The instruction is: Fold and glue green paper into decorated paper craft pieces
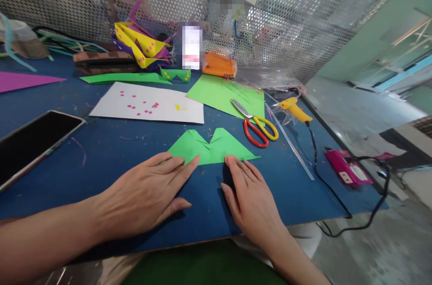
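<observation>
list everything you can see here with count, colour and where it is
folded paper: 1, green, middle of mat, under both hands' fingertips
mat: 1, blue, covers the table
scissors: 1, red and yellow handles, right of folded paper
flat sheet: 1, green, behind scissors
white sheet: 1, pink and yellow bits on it, left centre
glue gun: 1, yellow, right
ruler: 1, clear, beside scissors
phone: 1, black screen, far left
paper shapes: pile, yellow and purple, back
left hand: 1, flat, fingertips on paper
right hand: 1, flat, fingertips at paper's edge
</observation>
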### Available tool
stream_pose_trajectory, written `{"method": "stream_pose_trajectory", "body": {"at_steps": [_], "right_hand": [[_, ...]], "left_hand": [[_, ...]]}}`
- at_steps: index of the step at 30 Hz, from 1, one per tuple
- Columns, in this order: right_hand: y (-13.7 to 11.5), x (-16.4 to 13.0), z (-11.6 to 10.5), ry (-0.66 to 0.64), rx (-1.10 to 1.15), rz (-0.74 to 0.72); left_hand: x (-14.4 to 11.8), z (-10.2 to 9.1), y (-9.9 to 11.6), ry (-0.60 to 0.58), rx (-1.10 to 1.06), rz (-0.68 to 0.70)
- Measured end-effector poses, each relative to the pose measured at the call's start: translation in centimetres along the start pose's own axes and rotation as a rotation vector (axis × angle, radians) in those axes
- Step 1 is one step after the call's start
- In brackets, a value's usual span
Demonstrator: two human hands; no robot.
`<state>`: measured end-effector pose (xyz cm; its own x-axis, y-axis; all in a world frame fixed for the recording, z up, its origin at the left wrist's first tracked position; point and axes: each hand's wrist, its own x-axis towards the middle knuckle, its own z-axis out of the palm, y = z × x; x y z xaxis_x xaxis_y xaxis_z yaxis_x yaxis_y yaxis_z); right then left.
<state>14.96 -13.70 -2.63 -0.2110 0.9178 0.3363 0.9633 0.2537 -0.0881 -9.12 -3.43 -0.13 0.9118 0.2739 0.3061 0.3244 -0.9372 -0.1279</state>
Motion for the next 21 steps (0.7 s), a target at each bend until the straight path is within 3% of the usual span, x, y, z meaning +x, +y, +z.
{"method": "stream_pose_trajectory", "body": {"at_steps": [11,16,21], "right_hand": [[0.1,0.0,-0.1,-0.011,0.032,0.022],[0.1,0.0,0.0,0.0,0.038,0.024],[0.0,0.1,0.0,0.012,0.037,0.014]], "left_hand": [[-3.2,-1.3,-0.2,0.015,0.031,-0.137],[-5.2,-0.7,0.3,0.025,0.04,-0.218],[-7.6,-0.1,0.4,-0.045,-0.007,-0.374]]}}
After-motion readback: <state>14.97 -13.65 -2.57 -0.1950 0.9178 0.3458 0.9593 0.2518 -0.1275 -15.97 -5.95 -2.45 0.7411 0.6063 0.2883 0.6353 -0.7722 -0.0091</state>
